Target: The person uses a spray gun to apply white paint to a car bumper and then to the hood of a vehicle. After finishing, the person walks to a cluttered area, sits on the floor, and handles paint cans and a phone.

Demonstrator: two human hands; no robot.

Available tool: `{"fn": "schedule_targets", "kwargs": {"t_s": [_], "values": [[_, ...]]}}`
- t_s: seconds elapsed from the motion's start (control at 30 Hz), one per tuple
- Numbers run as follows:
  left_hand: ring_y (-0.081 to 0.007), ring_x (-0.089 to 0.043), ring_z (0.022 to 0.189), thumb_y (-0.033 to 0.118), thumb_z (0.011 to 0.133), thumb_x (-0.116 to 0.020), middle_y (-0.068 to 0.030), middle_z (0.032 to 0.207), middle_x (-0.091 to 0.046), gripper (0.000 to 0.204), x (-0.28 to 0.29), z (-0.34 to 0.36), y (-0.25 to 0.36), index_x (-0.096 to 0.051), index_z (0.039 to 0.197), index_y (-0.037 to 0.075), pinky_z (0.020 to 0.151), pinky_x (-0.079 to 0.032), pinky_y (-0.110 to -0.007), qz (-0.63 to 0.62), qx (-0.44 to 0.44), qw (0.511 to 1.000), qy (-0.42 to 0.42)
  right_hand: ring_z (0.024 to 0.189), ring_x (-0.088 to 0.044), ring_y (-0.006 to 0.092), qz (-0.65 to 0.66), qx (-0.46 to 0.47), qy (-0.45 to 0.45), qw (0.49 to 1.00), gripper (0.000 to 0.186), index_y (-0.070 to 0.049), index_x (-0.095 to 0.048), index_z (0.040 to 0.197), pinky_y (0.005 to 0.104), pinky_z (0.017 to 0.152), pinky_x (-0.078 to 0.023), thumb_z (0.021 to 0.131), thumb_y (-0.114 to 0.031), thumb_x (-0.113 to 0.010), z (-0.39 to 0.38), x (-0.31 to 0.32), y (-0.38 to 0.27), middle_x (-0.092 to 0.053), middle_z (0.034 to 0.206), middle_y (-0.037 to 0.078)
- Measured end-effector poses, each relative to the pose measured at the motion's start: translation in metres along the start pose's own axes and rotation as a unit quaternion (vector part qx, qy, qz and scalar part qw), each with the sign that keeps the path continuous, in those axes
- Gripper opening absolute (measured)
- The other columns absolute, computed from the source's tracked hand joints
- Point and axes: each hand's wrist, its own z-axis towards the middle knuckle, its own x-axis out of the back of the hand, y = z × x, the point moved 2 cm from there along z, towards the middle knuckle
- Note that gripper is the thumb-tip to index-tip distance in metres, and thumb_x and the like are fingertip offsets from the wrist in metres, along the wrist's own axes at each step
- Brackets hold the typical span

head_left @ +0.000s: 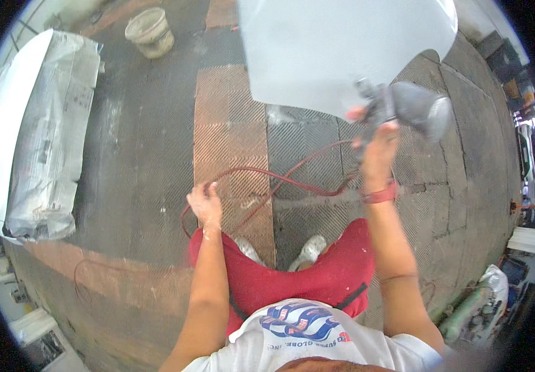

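My right hand (380,146) is wrapped round the handle of a dark spray gun (376,111) with a grey cup (419,110) on it. The gun is somewhat blurred and sits at the lower edge of a large light-grey panel (335,56); I cannot tell whether they touch. From the gun's handle a dark red air hose (298,181) loops to the left. My left hand (205,203) is closed round that hose, in front of my left knee.
A white panel partly wrapped in masking film (50,136) stands at the left. Behind it to the right is a dirty bucket (149,34). Ribbed mats (230,124) cover the floor, where more hose lies. A plastic-covered object (481,304) is at the lower right.
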Motion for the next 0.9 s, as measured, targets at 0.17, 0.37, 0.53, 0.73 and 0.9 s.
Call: {"fn": "schedule_targets", "kwargs": {"t_s": [0.17,0.37,0.53,0.73,0.9], "values": [[-0.0341,-0.067,0.11,0.03,0.103,-0.076,-0.0166,0.114,-0.078,0.031,0.169,-0.047,-0.087,-0.079,0.117,0.003,0.097,-0.053,-0.049,0.057,0.227,0.969,0.078,0.081,-0.072,0.0147,0.114,-0.239,0.011,0.964,0.067,-0.002,-0.061,0.124,0.0274,0.051,-0.055,0.111,-0.066,-0.047,-0.081,-0.142,0.0,-0.075,0.107,0.011],[-0.0424,-0.067,0.127,0.044,0.113,-0.056,-0.0261,0.134,-0.07,0.058,0.4,-0.152,-0.167,-0.063,0.144,-0.004,0.108,-0.05,-0.053,0.066,0.416,0.902,-0.093,0.065,-0.066,0.0142,0.084,-0.36,0.139,0.919,0.057,-0.003,-0.059,0.124,0.0287,0.043,-0.049,0.115,-0.058,-0.047,-0.077,-0.247,-0.079,-0.064,0.085,0.006],[-0.0335,-0.067,0.107,0.046,0.116,-0.048,-0.0194,0.114,-0.069,0.057,0.502,-0.244,-0.219,-0.063,0.145,-0.001,0.095,-0.054,-0.048,-0.052,0.508,0.837,-0.195,0.052,-0.057,0.0142,0.186,-0.385,0.227,0.875,0.061,-0.004,-0.058,0.134,0.0298,0.041,-0.046,0.115,-0.06,-0.042,-0.009,-0.267,-0.192,-0.058,0.077,0.004],[-0.0216,-0.061,0.084,0.049,0.117,-0.046,-0.0075,0.102,-0.063,0.052,0.529,-0.232,-0.163,-0.066,0.14,0.006,0.079,-0.057,-0.039,-0.106,0.512,0.815,-0.249,0.055,-0.06,0.0157,0.213,-0.259,0.252,0.908,0.061,-0.003,-0.057,0.112,0.0294,0.041,-0.049,0.116,-0.06,-0.037,0.046,-0.283,-0.286,-0.058,0.077,0.006],[-0.0204,-0.061,0.082,0.052,0.116,-0.048,-0.0066,0.098,-0.06,0.052,0.54,-0.143,-0.134,-0.061,0.14,0.008,0.069,-0.062,-0.04,-0.125,0.523,0.803,-0.257,0.057,-0.06,0.0165,0.242,-0.26,0.324,0.877,0.062,-0.004,-0.057,0.109,0.0301,0.042,-0.048,0.116,-0.061,-0.034,0.048,-0.298,-0.279,-0.058,0.078,0.006]]}}
